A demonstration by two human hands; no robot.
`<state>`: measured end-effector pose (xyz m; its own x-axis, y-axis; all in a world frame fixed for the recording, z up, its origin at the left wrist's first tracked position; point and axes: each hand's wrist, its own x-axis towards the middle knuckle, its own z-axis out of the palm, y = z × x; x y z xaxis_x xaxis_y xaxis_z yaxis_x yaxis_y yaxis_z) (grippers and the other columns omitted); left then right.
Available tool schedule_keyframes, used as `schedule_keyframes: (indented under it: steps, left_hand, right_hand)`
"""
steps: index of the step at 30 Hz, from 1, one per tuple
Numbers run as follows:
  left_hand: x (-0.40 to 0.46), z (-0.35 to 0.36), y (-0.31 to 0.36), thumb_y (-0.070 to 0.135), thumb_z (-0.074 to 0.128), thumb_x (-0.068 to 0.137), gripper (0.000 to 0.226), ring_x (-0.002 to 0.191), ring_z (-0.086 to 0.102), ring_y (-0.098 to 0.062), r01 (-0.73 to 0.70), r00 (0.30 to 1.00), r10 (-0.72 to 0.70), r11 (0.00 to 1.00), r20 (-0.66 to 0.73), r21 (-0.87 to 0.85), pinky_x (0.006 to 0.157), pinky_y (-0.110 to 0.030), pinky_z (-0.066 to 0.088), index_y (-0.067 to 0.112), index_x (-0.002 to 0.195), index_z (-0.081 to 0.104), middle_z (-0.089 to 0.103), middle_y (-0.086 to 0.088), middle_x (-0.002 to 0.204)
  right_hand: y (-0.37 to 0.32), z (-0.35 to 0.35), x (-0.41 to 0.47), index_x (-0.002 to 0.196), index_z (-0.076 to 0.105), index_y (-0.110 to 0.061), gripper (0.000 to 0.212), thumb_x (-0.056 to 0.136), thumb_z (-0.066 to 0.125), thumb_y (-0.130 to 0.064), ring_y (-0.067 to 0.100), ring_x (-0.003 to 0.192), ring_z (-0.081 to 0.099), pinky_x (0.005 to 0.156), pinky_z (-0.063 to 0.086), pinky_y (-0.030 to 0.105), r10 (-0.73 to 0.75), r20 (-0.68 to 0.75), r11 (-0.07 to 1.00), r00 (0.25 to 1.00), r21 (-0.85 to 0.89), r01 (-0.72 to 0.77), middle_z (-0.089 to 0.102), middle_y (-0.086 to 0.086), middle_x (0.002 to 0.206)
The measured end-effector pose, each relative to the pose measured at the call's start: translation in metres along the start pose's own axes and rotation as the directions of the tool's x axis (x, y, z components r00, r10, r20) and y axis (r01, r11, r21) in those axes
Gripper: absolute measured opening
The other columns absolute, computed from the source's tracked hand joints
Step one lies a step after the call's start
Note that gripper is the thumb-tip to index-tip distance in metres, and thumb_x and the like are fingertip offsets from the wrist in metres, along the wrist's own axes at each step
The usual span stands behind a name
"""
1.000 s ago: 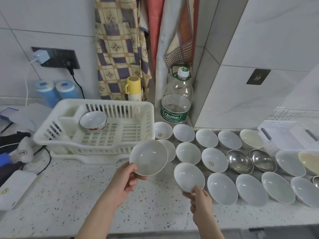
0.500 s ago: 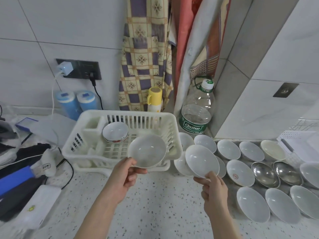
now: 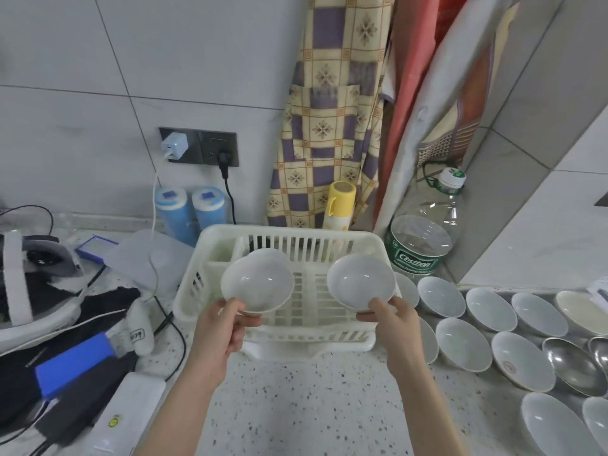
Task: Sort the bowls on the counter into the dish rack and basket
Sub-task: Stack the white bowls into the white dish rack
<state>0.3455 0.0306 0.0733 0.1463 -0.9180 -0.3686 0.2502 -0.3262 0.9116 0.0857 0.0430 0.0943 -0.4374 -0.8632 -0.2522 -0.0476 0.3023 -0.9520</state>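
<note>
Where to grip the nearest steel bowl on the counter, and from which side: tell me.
Probably take the steel bowl by its near rim, thumb inside and fingers under the outer wall, coming from above and the counter's front edge. It sits upright and open, with white bowls crowding its sides, so side access looks tight.

Glossy white glazed bowls (image 3: pixel 257 284) in both grips; beyond them matt white plastic rack (image 3: pixel 316 327); below, speckled stone counter (image 3: pixel 312 406).
</note>
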Motion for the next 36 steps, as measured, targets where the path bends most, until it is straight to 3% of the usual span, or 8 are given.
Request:
schedule_keyframes:
  steps: [6,9,11,16,22,25,31,36]
  left_hand:
    - [0.028,-0.028,0.009,0.013,0.051,0.088,0.023,0.038,0.031,-0.008,-0.097,0.992,0.096,0.995,-0.086,-0.013,0.033,-0.018,0.027,0.011,0.109,0.059,0.074,-0.018,0.073]
    - [0.045,-0.035,0.012,0.013,0.051,0.089,0.025,0.038,0.034,-0.008,-0.112,0.987,0.105,0.993,-0.123,-0.047,0.032,-0.018,0.026,0.009,0.113,0.056,0.073,-0.018,0.072]
    - [0.054,-0.037,0.013,0.013,0.052,0.089,0.026,0.037,0.034,-0.008,-0.123,0.984,0.111,0.989,-0.143,-0.081,0.032,-0.018,0.026,0.009,0.114,0.056,0.073,-0.019,0.072]
    - [0.075,-0.038,0.018,0.016,0.054,0.091,0.024,0.038,0.034,-0.008,-0.155,0.981,0.136,0.978,-0.139,-0.14,0.034,-0.017,0.026,0.011,0.115,0.055,0.075,-0.016,0.08]
    - [0.106,-0.029,0.026,0.017,0.055,0.092,0.019,0.035,0.032,-0.007,-0.145,0.985,0.13,0.979,-0.113,-0.14,0.033,-0.016,0.025,0.011,0.11,0.056,0.075,-0.015,0.075]
    - [0.116,-0.023,0.026,0.016,0.054,0.091,0.019,0.035,0.031,-0.008,-0.142,0.987,0.131,0.983,-0.097,-0.114,0.033,-0.016,0.024,0.01,0.109,0.058,0.074,-0.016,0.072]
    - [0.117,-0.019,0.018,0.019,0.054,0.092,0.022,0.039,0.03,-0.01,-0.118,0.992,0.114,0.991,-0.058,-0.056,0.036,-0.019,0.024,0.015,0.113,0.058,0.075,-0.017,0.079]
    - [0.117,-0.021,0.015,0.021,0.055,0.092,0.022,0.041,0.032,-0.01,-0.095,0.994,0.094,0.995,-0.051,-0.022,0.038,-0.02,0.026,0.014,0.113,0.058,0.075,-0.015,0.08]
  right_hand:
    - [-0.005,0.059,0.028,0.121,0.043,-0.025,0.044,0.08,0.059,-0.028,-0.002,0.053,0.064,0.061,0.039,0.03,0.018,0.078,0.999,0.997,-0.043,-0.015,0.076,0.005,0.073]
    - [-0.013,0.089,0.043,0.126,0.045,-0.021,0.041,0.086,0.054,-0.025,0.0,0.051,0.064,0.057,0.037,0.028,0.03,0.157,0.998,0.987,-0.059,-0.021,0.076,0.01,0.082]
    - [-0.017,0.108,0.05,0.127,0.048,-0.017,0.038,0.089,0.051,-0.022,0.006,0.053,0.062,0.054,0.035,0.026,0.039,0.184,0.995,0.982,-0.092,-0.022,0.075,0.005,0.068]
    - [-0.016,0.139,0.063,0.127,0.048,-0.013,0.036,0.091,0.049,-0.014,-0.002,0.031,0.048,0.045,0.035,0.02,0.06,0.186,0.986,0.981,-0.165,-0.029,0.07,0.003,0.061]
    - [-0.015,0.162,0.077,0.133,0.047,-0.012,0.042,0.091,0.046,-0.01,0.004,0.057,0.066,0.052,0.04,0.021,0.106,0.244,0.972,0.964,-0.231,-0.049,0.071,0.003,0.067]
    - [-0.014,0.17,0.082,0.134,0.047,-0.01,0.043,0.091,0.044,-0.007,0.005,0.057,0.068,0.051,0.04,0.018,0.121,0.272,0.966,0.955,-0.255,-0.05,0.071,0.003,0.073]
    - [-0.011,0.175,0.092,0.134,0.051,-0.009,0.044,0.091,0.043,-0.005,-0.002,0.04,0.057,0.038,0.037,0.012,0.136,0.293,0.937,0.947,-0.347,-0.027,0.073,0.018,0.095]
    - [-0.01,0.18,0.093,0.121,0.058,-0.01,0.037,0.089,0.041,-0.002,-0.002,0.027,0.044,0.032,0.03,0.013,0.157,0.322,0.93,0.934,-0.366,-0.03,0.07,0.013,0.076]
